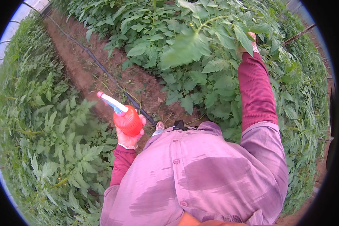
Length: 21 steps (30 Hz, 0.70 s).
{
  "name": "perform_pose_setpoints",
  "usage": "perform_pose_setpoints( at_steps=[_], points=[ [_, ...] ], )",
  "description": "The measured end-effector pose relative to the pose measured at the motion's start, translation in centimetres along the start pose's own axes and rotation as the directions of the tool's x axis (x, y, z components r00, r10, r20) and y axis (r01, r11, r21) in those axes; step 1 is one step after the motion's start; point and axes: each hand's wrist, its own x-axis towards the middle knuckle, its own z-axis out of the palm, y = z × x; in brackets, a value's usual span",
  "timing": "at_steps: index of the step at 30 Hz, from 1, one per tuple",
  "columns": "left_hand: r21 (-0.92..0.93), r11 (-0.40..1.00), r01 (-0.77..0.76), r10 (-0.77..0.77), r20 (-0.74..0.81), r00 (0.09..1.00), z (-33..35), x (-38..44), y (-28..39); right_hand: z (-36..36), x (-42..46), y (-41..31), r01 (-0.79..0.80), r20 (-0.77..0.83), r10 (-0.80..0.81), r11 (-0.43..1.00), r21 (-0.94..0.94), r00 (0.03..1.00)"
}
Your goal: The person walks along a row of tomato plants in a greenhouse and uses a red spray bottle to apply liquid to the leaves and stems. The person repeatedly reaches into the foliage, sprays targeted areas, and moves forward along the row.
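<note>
My left hand point(129, 139) is wrapped around a red ribbed spray bottle point(127, 120). The bottle's white-and-blue trigger head ends in a pink nozzle point(99, 94) that points up and to the left. On the other side, my right arm stretches out into a tall row of tomato plants point(197, 82). Leaves cover most of my right hand point(253, 38), so its fingers and anything in them are hidden. A leafy tomato shoot point(212, 24) with a small yellow flower point(191, 24) rises beside that hand, and one blurred leaf hangs close to the camera.
A second row of tomato plants point(59, 135) fills the left side. Between the rows runs a brown soil path point(82, 65) with a dark irrigation hose point(97, 60) and scattered plant scraps. My shoe point(160, 126) stands beside the hose. A rusty rod point(299, 34) slants at the upper right.
</note>
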Motion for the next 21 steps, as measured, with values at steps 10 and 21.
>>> perform_pose_setpoints(
  at_steps=[10,21],
  points=[
    [-0.025,0.997,0.07,-0.07,0.001,0.998,2.2,-1.2,0.1,-0.5,-0.1,4.7,-0.217,0.677,-0.119,0.895,0.39,0.726],
    [-0.038,0.995,0.093,-0.093,0.019,0.996,3.7,2.1,-2.4,-3.6,-13.2,10.9,0.688,0.493,0.645,-0.071,-0.723,0.584]
  ],
)
